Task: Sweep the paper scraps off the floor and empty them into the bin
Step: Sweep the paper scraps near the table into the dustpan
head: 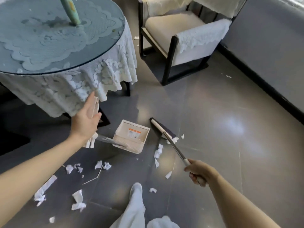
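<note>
White paper scraps lie scattered over the grey tiled floor. Most sit in a loose spread between the person's foot and the dustpan, and a few touch the broom head. A couple lie far off by the armchair.

The left hand is curled round the cream grip at the top of the dustpan's long handle. The pan sits low at the floor and shows only its label inside, with no scraps. The right hand grips the broom handle near its white end. The bristles are down on the floor just right of the pan, not touching it.

By my reading the gathering step has barely begun, since nothing is collected yet. The pan's mouth seems to face away from most of the litter. So the next move probably calls for short strokes that draw the near scraps into one heap, then turning the pan to meet it. No bin is in view.
</note>
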The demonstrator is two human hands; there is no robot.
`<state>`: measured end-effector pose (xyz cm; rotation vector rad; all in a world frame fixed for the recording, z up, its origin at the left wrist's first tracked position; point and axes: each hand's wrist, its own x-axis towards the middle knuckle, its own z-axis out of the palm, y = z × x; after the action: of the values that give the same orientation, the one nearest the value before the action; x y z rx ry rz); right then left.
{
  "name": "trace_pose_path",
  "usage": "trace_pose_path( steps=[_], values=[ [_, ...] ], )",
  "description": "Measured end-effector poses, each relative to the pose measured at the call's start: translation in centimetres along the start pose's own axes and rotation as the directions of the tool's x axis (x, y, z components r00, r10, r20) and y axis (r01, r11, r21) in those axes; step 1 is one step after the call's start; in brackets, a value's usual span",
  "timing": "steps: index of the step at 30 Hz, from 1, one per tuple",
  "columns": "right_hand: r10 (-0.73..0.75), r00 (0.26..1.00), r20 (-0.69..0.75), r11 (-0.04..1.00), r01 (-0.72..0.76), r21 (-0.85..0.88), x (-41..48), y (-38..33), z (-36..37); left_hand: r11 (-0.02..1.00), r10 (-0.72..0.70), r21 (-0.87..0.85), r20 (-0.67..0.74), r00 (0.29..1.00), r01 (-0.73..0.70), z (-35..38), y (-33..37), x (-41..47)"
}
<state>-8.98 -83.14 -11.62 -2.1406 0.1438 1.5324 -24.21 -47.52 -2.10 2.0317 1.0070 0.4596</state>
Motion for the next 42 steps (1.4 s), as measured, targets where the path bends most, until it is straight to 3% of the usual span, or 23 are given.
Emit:
trace_pose_path(
  steps=[5, 10, 14, 21, 27, 31, 34, 37, 42],
  values=[
    [0.005, 0.997, 0.073, 0.974, -0.021, 0.227, -4.7, 4.7, 2.3, 0.998, -0.015, 0.054, -0.068, 0.998, 0.019, -1.4, -1.2, -8.3],
    [-0.034, 0.999, -0.007, 0.926, 0.034, 0.375, -8.7, 10.8, 2.0, 0.997, -0.037, 0.063, -0.111, 0.993, 0.044, -2.4, -1.9, -15.2],
    [-0.081, 0.986, -0.145, 0.945, 0.122, 0.302, -8.3, 12.9, 2.3, 0.997, -0.058, 0.034, -0.17, 0.984, 0.065, -3.5, -2.8, -19.3],
    [-0.092, 0.956, -0.279, 0.989, 0.119, 0.082, -3.0, 14.7, 0.2, 0.989, -0.12, 0.069, -0.17, 0.978, 0.133, -4.7, -4.9, -23.7],
    [0.003, 0.977, -0.212, 0.997, 0.013, 0.077, -0.8, 16.3, 0.1, 0.981, -0.127, 0.128, -0.138, 0.982, 0.145, -4.6, -6.6, -25.2],
    [-0.043, 0.988, -0.146, 0.999, 0.043, -0.002, -4.4, 17.1, 5.0, 0.981, -0.11, 0.153, -0.059, 0.992, 0.118, -5.2, -7.1, -25.3],
    [-0.025, 0.998, -0.061, 0.975, 0.038, 0.221, -7.9, 17.5, 9.8, 0.987, -0.067, 0.148, -0.009, 0.998, 0.068, -5.9, -7.4, -26.0],
    [0.015, 0.997, 0.081, 0.827, -0.058, 0.559, -11.5, 19.3, 13.3, 0.992, -0.012, 0.124, 0.054, 0.998, 0.005, -7.1, -7.7, -27.2],
    [0.001, 0.999, -0.041, 0.782, 0.025, 0.623, -16.6, 24.8, 18.7, 0.991, 0.089, 0.081, 0.166, 0.982, -0.103, -9.4, -8.7, -29.2]
  ],
)
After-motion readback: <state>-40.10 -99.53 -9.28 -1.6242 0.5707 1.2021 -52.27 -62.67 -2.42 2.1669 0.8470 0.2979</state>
